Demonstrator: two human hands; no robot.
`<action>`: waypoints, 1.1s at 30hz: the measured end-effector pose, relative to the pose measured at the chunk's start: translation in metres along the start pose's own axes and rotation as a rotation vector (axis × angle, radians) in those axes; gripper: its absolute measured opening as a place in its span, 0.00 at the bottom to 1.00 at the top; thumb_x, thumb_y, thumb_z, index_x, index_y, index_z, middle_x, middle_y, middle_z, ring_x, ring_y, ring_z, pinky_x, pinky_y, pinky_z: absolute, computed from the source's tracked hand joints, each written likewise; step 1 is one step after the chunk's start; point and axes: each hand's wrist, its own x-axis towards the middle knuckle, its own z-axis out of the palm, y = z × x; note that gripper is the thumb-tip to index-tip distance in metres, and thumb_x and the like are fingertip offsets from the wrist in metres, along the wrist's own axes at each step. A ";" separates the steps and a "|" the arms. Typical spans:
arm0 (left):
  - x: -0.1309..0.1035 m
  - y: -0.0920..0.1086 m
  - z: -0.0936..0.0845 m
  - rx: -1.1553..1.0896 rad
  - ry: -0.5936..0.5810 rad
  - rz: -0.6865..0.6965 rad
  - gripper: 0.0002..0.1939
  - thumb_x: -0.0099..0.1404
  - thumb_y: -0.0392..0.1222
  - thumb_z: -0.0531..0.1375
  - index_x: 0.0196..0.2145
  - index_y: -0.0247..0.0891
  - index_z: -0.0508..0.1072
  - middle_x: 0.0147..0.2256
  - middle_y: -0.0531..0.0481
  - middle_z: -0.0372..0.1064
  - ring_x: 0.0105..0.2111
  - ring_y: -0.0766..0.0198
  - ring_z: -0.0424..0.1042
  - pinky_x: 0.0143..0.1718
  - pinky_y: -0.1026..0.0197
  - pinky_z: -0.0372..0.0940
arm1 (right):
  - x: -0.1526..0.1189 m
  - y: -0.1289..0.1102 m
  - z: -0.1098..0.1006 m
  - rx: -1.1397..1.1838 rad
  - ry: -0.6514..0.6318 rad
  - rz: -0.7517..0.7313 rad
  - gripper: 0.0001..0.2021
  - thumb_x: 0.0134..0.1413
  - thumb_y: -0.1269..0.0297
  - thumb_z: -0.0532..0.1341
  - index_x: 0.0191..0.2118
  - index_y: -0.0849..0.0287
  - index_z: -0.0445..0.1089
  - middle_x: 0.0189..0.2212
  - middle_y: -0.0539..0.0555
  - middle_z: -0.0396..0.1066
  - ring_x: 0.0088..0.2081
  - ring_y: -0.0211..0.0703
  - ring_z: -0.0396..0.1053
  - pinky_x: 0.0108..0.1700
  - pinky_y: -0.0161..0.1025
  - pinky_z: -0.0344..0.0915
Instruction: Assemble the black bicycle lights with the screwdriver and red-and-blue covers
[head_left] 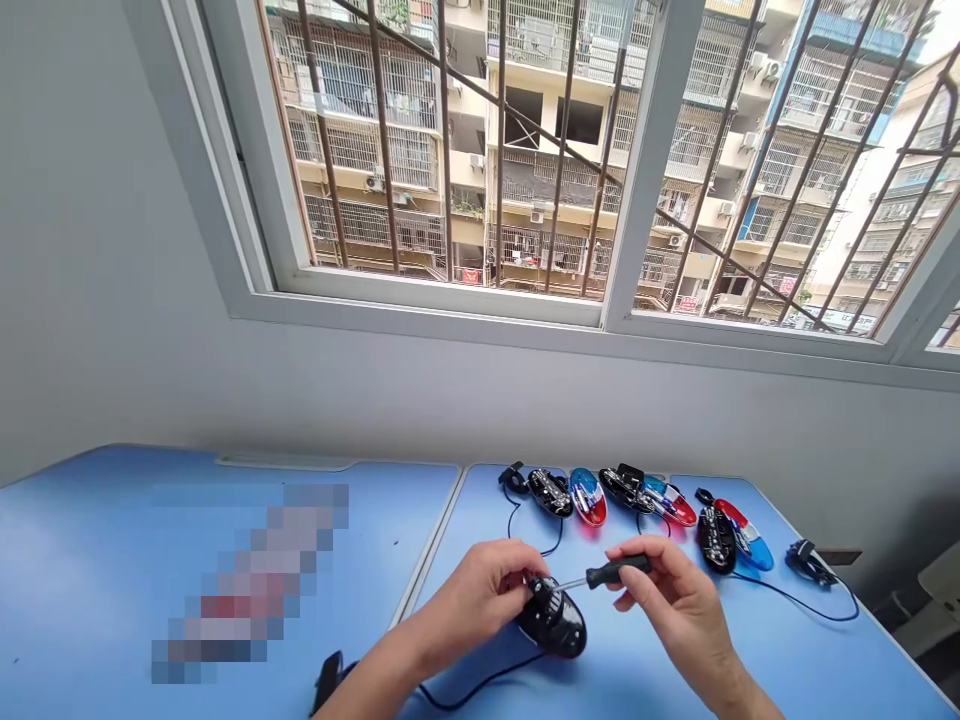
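My left hand point(487, 592) is closed around the upper end of a black oval corded device point(564, 630), which rests tilted on the blue table. Glossy dark patches and small light spots show on its surface. In my right hand point(679, 610) is a screwdriver point(619, 571) with a black handle, pinched between thumb and fingers. Its metal shaft points left, and the tip meets the device's upper part close to my left fingertips. What lies exactly under the tip is too small to make out. A black cord point(480, 690) runs from the device toward my left forearm.
Behind my hands lie several opened black housings point(551, 493) with exposed inner parts, beside red-and-blue translucent covers point(589, 497). Cords trail among them, one ending in a black bundle point(810, 563) at right. A pixelated patch point(251, 590) covers the left tabletop. A barred window stands beyond.
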 end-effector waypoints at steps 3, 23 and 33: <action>-0.003 0.007 -0.001 -0.057 -0.065 -0.015 0.19 0.53 0.30 0.54 0.41 0.39 0.75 0.36 0.52 0.72 0.33 0.64 0.69 0.37 0.64 0.64 | -0.001 0.005 -0.004 -0.106 -0.097 -0.078 0.09 0.58 0.61 0.61 0.42 0.57 0.73 0.35 0.55 0.75 0.31 0.42 0.75 0.31 0.37 0.77; -0.001 -0.007 0.045 -0.170 0.103 -0.012 0.21 0.65 0.40 0.53 0.55 0.42 0.67 0.46 0.48 0.72 0.43 0.58 0.70 0.48 0.58 0.65 | 0.000 -0.023 -0.014 -0.511 0.033 -0.494 0.07 0.57 0.67 0.62 0.42 0.55 0.71 0.32 0.53 0.78 0.29 0.41 0.77 0.29 0.31 0.75; -0.005 -0.024 0.070 -0.149 0.043 0.141 0.44 0.56 0.35 0.60 0.66 0.46 0.47 0.55 0.46 0.67 0.52 0.52 0.66 0.56 0.52 0.60 | 0.001 -0.044 -0.015 -0.659 -0.041 -0.686 0.11 0.60 0.68 0.59 0.48 0.55 0.67 0.29 0.54 0.77 0.28 0.41 0.76 0.29 0.33 0.74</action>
